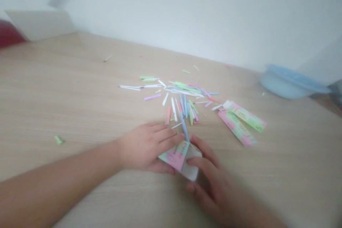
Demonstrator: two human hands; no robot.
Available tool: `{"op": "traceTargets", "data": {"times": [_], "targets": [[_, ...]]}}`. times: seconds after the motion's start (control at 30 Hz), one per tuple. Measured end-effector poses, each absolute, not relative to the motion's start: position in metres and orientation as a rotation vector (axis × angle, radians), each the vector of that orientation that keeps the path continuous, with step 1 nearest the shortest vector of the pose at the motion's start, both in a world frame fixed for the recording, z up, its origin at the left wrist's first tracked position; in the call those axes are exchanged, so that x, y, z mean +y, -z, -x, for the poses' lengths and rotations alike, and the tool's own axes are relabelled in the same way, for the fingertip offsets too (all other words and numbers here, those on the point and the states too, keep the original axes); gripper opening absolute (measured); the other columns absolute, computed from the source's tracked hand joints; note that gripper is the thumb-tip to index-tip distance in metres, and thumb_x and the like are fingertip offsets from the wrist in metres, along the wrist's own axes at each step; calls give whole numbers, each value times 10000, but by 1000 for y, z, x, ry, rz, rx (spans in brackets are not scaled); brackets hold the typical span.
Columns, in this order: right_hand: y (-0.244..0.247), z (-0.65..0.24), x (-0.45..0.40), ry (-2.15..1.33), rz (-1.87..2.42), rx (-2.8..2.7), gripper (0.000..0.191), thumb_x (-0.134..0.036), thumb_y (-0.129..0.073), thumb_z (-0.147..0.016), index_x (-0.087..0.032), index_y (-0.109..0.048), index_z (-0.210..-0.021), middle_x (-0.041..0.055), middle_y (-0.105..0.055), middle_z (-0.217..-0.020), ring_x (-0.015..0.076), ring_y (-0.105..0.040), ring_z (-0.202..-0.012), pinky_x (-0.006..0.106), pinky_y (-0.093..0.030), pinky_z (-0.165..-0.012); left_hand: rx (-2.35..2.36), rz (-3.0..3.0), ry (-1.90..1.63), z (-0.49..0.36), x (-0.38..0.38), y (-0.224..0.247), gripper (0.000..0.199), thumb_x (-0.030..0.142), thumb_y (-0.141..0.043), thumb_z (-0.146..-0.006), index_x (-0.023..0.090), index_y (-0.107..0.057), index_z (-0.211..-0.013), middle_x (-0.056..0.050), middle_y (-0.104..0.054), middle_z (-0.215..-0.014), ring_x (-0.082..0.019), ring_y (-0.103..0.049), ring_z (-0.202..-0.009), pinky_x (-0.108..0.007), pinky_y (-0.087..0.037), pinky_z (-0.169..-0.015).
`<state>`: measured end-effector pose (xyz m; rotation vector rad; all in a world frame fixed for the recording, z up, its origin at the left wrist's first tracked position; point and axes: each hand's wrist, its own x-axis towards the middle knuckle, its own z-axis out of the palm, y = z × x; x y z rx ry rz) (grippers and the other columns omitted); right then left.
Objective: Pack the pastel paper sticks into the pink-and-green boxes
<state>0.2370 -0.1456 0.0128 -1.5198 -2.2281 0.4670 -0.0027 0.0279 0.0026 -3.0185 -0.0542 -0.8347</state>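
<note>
A small pastel cardboard box (175,155), printed in green, pink and yellow, lies low in the middle of the head view. My left hand (149,146) grips its left side, with the thumb below and the fingers over the top. Around the white flap (192,165) at its right end curl the fingers of my right hand (211,178), blurred a little. A slim blue plastic piece (184,128) points at the box's upper edge; whether it enters the box I cannot tell. Just beyond my hands is a loose pile of thin green, white, blue, purple and red pieces (187,89).
Two similar pastel boxes (237,128) lie overlapping to the right on the wooden table (93,114). A light blue basin (291,82) stands at the back right. By the wall at left is a white block-like object (42,25) beside something red (10,34). A small green piece (59,140) lies left.
</note>
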Motion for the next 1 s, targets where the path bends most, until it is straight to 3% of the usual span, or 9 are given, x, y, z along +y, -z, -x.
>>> {"op": "traceTargets", "data": {"times": [0.23,0.5,0.63,0.7,0.77,0.87,1.0], "targets": [[-20,-237,-143,-537,1488,-2266,456,-378,-624,-1034,-360,-524,-1479,33,-231,-1760,251,-284,-1607,428,-414,-1245,-63,3011,790,4,32,-2,777,714,-531,-994,98,-512,-1466,-164,-704,-1338,-323,-706,-1123,-455,-567,-968],[7,-252,-132,-422,1324,-1719,282,-322,-468,-1107,-344,-637,-1331,53,-449,-1653,260,-466,-1502,520,-397,-1244,86,2965,971,8,33,-8,785,723,-476,-1011,85,-477,-1468,-198,-722,-1253,-300,-715,-1125,-420,-567,-1001],[12,-254,-112,-403,1528,-1864,379,-348,-513,-1091,-326,-571,-1466,98,-344,-1716,297,-328,-1588,579,-352,-1263,162,2950,1056,10,33,-10,737,655,-507,-1025,92,-442,-1496,-192,-733,-1217,-283,-713,-1157,-398,-557,-1046],[10,-251,-106,-415,1623,-1996,527,-386,-570,-1061,-309,-474,-1574,133,-226,-1762,354,-206,-1624,628,-328,-1259,175,2947,1059,10,33,-10,729,638,-502,-1030,101,-423,-1517,-193,-733,-1224,-288,-709,-1181,-402,-555,-1060],[7,-245,-102,-408,1704,-2082,689,-413,-676,-992,-312,-418,-1622,147,-210,-1766,415,-148,-1624,672,-322,-1245,185,2942,1059,11,33,-10,728,635,-488,-1036,105,-412,-1529,-197,-732,-1229,-292,-704,-1200,-404,-554,-1065],[2,-236,-95,-342,1818,-2131,762,-412,-765,-917,-301,-457,-1606,164,-342,-1714,472,-219,-1596,702,-325,-1228,185,2931,1025,11,32,-11,722,631,-469,-1044,103,-403,-1532,-196,-736,-1219,-293,-706,-1197,-402,-558,-1056],[1,-234,-84,-235,1840,-2101,496,-396,-629,-1014,-228,-595,-1479,168,-531,-1580,430,-414,-1507,661,-372,-1203,163,2914,971,11,33,-11,761,672,-446,-1040,105,-389,-1544,-184,-740,-1209,-289,-719,-1144,-408,-561,-1035]]}}
